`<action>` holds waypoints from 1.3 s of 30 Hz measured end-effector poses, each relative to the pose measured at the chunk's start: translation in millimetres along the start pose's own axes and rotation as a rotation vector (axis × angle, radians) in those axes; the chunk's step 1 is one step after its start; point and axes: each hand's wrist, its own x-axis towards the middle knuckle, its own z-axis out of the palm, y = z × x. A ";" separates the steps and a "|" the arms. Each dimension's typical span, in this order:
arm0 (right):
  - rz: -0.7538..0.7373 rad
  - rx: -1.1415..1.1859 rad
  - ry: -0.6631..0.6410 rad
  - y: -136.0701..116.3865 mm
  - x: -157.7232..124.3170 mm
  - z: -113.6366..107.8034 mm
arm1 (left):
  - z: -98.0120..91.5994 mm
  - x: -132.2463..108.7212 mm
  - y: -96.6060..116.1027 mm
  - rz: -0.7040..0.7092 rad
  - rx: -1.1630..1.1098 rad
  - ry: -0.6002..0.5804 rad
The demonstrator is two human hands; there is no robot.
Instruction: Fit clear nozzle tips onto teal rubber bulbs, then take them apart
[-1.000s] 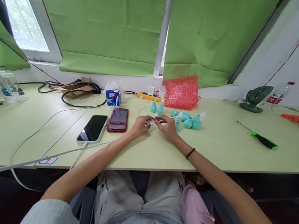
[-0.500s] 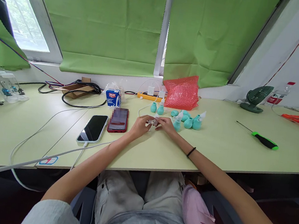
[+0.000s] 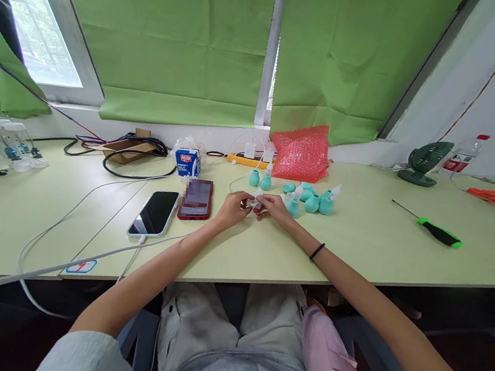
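Note:
Between the fingertips of both hands is a small clear plastic piece, partly covered by the fingers; its exact kind is too small to make out. My left hand grips it from the left with fingers closed. From the right, my right hand pinches the same piece. Just beyond and right of my right hand stand several teal rubber bulbs, a few with clear pointed nozzles. Two more teal bulbs, one a capped bulb, stand farther back, behind the hands.
Left of my hands lie a red-cased phone and a white-edged phone on a cable. A blue milk carton and red bubble-wrap bag stand behind. Rightward are a screwdriver, a green fan and a bottle.
My fingers have shifted slightly around the clear piece, the right fingers curling a little more beneath it. Everything on the table has stayed in place.

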 end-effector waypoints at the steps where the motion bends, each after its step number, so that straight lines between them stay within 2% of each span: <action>1: 0.004 0.005 -0.007 0.8 0.3 -0.2 | 0.0 0.1 0.0 -0.001 -0.003 0.000; 10: 0.056 0.060 -0.093 5.2 4.2 -3.4 | -0.8 0.0 0.3 0.060 0.041 -0.012; 16: 0.144 0.118 -0.159 5.8 7.1 -6.2 | -1.6 -0.4 2.2 0.066 0.103 0.040; 31: 0.193 0.241 -0.187 3.7 6.1 -13.7 | 0.7 -0.3 0.7 0.171 0.058 0.091; 39: 0.168 0.243 -0.128 0.4 3.7 -6.8 | -0.3 0.5 5.0 0.130 0.021 0.088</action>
